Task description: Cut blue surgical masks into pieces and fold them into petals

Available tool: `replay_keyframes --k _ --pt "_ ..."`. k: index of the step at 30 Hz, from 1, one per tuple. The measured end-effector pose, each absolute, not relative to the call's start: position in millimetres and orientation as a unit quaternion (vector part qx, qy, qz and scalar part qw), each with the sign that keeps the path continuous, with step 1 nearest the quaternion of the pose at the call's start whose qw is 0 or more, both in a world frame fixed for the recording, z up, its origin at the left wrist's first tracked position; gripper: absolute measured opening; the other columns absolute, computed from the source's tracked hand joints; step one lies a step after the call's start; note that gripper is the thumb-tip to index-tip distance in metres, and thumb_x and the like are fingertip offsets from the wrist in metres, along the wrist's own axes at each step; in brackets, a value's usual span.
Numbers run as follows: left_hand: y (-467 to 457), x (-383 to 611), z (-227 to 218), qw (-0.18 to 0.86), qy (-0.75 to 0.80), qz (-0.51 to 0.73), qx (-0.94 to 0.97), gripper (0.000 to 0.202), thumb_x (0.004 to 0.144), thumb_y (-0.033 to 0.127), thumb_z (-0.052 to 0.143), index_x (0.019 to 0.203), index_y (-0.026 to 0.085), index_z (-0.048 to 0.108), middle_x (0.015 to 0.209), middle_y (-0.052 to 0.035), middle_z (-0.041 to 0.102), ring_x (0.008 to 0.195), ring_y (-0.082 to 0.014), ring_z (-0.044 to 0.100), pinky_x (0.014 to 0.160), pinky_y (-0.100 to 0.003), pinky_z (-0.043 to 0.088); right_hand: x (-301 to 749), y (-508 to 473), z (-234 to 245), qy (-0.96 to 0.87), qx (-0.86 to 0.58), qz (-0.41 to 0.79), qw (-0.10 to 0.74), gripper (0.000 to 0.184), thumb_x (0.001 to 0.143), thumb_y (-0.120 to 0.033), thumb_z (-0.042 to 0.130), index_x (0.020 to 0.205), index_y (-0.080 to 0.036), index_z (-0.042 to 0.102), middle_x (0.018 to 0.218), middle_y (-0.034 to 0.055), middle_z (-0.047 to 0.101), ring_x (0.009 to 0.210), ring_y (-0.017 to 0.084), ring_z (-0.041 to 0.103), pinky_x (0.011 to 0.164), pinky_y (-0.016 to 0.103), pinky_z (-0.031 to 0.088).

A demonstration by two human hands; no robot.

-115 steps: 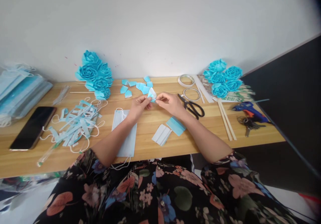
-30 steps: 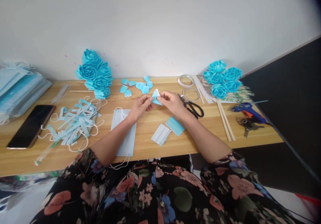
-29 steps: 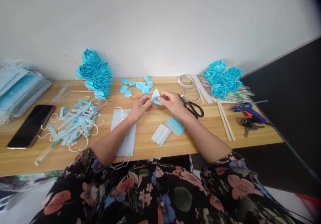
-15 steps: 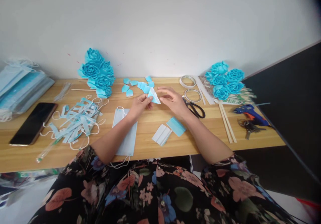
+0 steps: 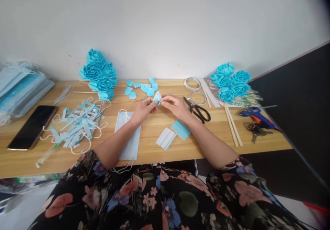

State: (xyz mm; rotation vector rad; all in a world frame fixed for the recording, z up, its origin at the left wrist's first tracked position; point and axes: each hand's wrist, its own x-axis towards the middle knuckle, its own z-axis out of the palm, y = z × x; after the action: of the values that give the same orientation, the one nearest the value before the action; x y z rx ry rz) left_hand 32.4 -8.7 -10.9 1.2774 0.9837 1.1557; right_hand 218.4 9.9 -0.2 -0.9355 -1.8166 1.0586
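A small folded piece of blue and white mask fabric (image 5: 157,96) is held up above the middle of the table. My left hand (image 5: 145,110) pinches its left side between thumb and fingers. On the other side, the fingertips of my right hand (image 5: 175,105) are closed on its right corner. Behind my hands lie several cut blue petals (image 5: 146,88). Two cut squares, a white one (image 5: 166,138) and a blue one (image 5: 181,129), rest in front of my right wrist. A whole face mask (image 5: 127,137) lies partly under my left forearm.
Black scissors (image 5: 198,110) and tape rolls (image 5: 198,98) lie right of my hands. Blue fabric roses stand at left (image 5: 96,72) and right (image 5: 230,81). Farther right are wooden sticks (image 5: 232,125), a glue gun (image 5: 257,116) and keys (image 5: 256,130). Cut strips (image 5: 79,125), a phone (image 5: 33,127) and stacked masks (image 5: 23,89) fill the left.
My right hand has moved left and closed on the fabric piece's corner. The piece, spread as a triangle before, now looks smaller and folded. The scissors show more fully.
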Motion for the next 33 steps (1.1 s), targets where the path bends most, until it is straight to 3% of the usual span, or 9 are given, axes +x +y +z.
replay_keyframes --k 4,12,16,22,33 --pt "-8.4 33.2 -11.0 0.542 0.423 0.484 0.542 0.047 0.075 0.06 0.073 0.069 0.016 0.059 0.059 -0.0003 0.062 0.052 -0.0085 0.054 0.054 -0.022 0.044 216.1 9.8 -2.3 -0.69 -0.39 0.446 0.417 0.024 0.083 -0.042 0.069 0.087 -0.018 0.069 0.091 0.0029 0.073 0.085 0.018 0.066 0.082 0.031 0.05" --pt "-8.6 33.4 -10.9 0.541 0.42 0.48 0.548 0.043 0.076 0.056 0.074 0.071 0.015 0.06 0.059 0.0001 0.062 0.051 -0.0079 0.053 0.053 -0.021 0.044 215.6 9.3 -0.8 -0.683 -0.394 0.45 0.419 0.024 0.082 -0.042 0.069 0.082 -0.018 0.066 0.083 0.0013 0.07 0.077 0.016 0.063 0.077 0.029 0.049" --pt "-8.2 33.0 -12.0 0.539 0.422 0.48 0.548 0.044 0.075 0.057 0.074 0.07 0.015 0.06 0.059 -0.0002 0.063 0.051 -0.0079 0.054 0.053 -0.021 0.044 215.0 11.1 -4.7 -0.676 -0.39 0.459 0.425 0.024 0.082 -0.042 0.07 0.087 -0.019 0.065 0.085 0.0014 0.07 0.078 0.015 0.064 0.077 0.029 0.049" --pt "-8.5 33.2 -11.7 0.545 0.418 0.476 0.55 0.047 0.074 0.059 0.075 0.073 0.015 0.06 0.061 -0.0002 0.063 0.051 -0.0075 0.054 0.053 -0.021 0.045 215.2 14.3 -8.7 -0.668 -0.395 0.467 0.423 0.047 0.08 -0.037 0.071 0.123 -0.019 0.061 0.085 0.0007 0.072 0.079 0.017 0.066 0.076 0.03 0.05" --pt "-5.9 32.0 -13.0 0.544 0.429 0.462 0.553 0.048 0.07 0.061 0.077 0.072 0.015 0.06 0.059 0.0007 0.061 0.052 -0.0083 0.054 0.053 -0.021 0.044 216.5 10.0 -1.7 -0.681 -0.395 0.459 0.412 0.039 0.085 -0.042 0.066 0.115 -0.017 0.068 0.091 0.0036 0.074 0.084 0.018 0.068 0.08 0.032 0.052"
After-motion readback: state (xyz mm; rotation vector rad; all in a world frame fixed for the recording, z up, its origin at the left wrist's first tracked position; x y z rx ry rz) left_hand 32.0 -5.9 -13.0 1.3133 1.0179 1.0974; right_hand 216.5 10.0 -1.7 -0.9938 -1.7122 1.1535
